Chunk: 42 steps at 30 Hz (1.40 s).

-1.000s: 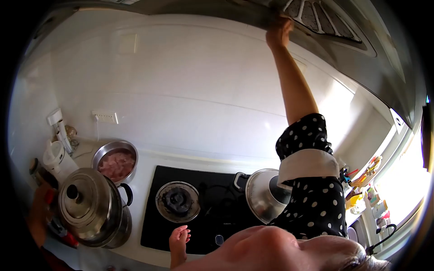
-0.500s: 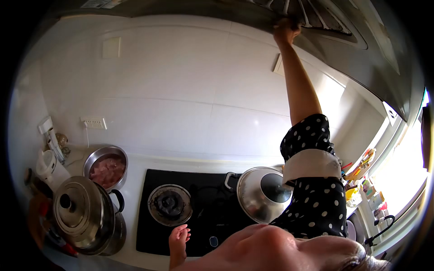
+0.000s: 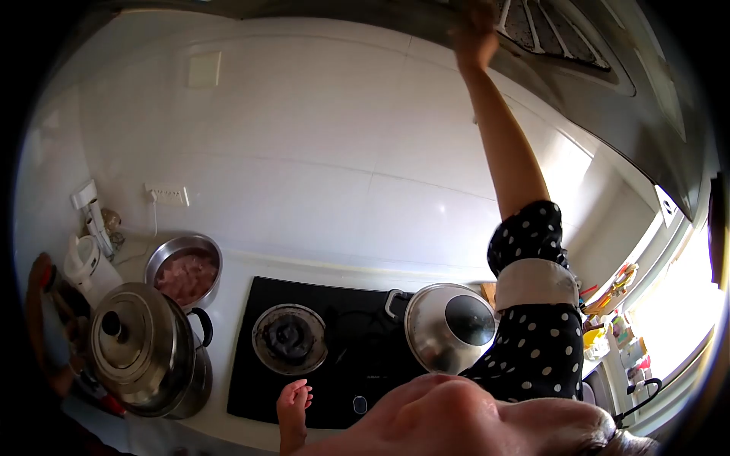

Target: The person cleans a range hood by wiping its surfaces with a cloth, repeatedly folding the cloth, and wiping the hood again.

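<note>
RIGHT: right hand (image 3: 473, 36) raised to range hood (image 3: 601, 83), grip state indeterminate | LEFT: left hand (image 3: 293, 401) (fingers spread, holding nothing) beside hob (image 3: 334, 357)

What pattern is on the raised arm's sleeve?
White polka dots on black, on the sleeve, head view.

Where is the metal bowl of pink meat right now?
In the head view, the bowl of meat sits at the left on the white counter, against the wall, behind the big lidded pot and left of the black stove.
</note>
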Motion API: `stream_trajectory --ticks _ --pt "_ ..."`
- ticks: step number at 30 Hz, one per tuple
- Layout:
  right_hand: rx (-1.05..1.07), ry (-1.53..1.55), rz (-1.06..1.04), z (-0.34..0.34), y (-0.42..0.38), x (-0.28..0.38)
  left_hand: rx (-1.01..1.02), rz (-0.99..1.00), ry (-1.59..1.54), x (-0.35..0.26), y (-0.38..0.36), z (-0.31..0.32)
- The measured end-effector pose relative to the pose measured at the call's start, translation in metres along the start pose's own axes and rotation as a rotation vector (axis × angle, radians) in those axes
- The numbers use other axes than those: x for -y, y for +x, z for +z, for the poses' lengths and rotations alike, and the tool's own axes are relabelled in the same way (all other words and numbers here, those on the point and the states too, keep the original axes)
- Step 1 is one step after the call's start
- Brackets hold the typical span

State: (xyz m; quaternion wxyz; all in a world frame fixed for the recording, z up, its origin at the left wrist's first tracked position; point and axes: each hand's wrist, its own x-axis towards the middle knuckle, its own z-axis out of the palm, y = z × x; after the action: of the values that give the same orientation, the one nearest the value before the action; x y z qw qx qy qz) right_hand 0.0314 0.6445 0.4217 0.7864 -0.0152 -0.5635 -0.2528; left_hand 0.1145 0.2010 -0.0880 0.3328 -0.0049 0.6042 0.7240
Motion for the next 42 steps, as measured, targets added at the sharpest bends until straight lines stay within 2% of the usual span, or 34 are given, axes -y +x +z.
stream_trajectory --ticks 2,5,8,11,14,15,18,19,22,23,24,26,27,30,31,34,37,40,41,42 --pt "0.069 0.221 -0.131 0.028 0.014 0.023 0.031 0.019 -0.022 0.004 0.002 0.002" --pt "0.655 0.057 -0.013 0.026 0.034 0.058 0.058 0.01 -0.042 0.002 0.0 0.006" --pt "0.645 -0.161 -0.105 0.014 0.041 0.049 0.056 0.0 -0.032 0.004 -0.002 -0.001" --pt "0.644 0.355 0.47 0.017 0.041 0.016 0.03 -0.038 -0.018 0.011 0.003 -0.013" --pt "0.6 -0.059 -0.141 0.074 0.025 0.006 0.003 -0.064 0.012 0.008 0.003 -0.017" --pt "0.544 -0.045 -0.06 0.042 0.039 0.062 0.01 -0.054 0.014 0.004 0.002 -0.017" --pt "0.832 0.003 0.278 -0.009 0.064 0.102 0.035 -0.02 0.003 -0.005 0.0 -0.017" --pt "0.482 -0.094 0.125 0.023 0.041 0.057 0.049 -0.005 -0.015 -0.007 0.0 -0.016" --pt "0.641 0.294 0.692 0.024 0.057 0.03 0.066 -0.025 -0.017 -0.008 0.001 -0.015" --pt "0.461 0.062 0.208 0.036 0.047 0.03 0.08 -0.022 -0.01 -0.008 0.001 -0.015" --pt "0.494 0.029 0.171 0.04 0.05 0.042 0.09 -0.02 -0.001 -0.008 0.002 -0.016" --pt "0.562 -0.036 0.104 0.042 0.059 0.069 0.106 -0.006 0.01 -0.008 0.002 -0.015" --pt "0.526 -0.035 0.175 0.039 0.057 0.069 0.113 0.008 0.017 -0.007 0.003 -0.017" --pt "0.595 0.06 0.225 0.017 0.072 0.049 0.086 0.006 -0.009 -0.01 0.009 -0.02" --pt "0.624 0.251 0.387 0.015 0.076 0.05 0.071 -0.011 -0.017 -0.01 0.009 -0.022" --pt "0.186 0.47 0.579 0.022 0.065 0.052 0.072 0.006 -0.016 -0.008 0.012 -0.027" --pt "-0.035 0.185 0.466 0.071 0.057 0.037 0.029 0.002 -0.012 -0.012 0.01 -0.031" --pt "0.195 0.16 0.403 0.058 0.054 0.049 0.039 0.013 -0.022 -0.005 0.016 -0.031" --pt "0.407 0.036 0.377 0.037 0.063 0.067 0.06 0.005 -0.011 -0.009 0.015 -0.026" --pt "0.401 -0.036 0.315 0.035 0.061 0.063 0.078 -0.001 -0.001 -0.017 0.013 -0.021"
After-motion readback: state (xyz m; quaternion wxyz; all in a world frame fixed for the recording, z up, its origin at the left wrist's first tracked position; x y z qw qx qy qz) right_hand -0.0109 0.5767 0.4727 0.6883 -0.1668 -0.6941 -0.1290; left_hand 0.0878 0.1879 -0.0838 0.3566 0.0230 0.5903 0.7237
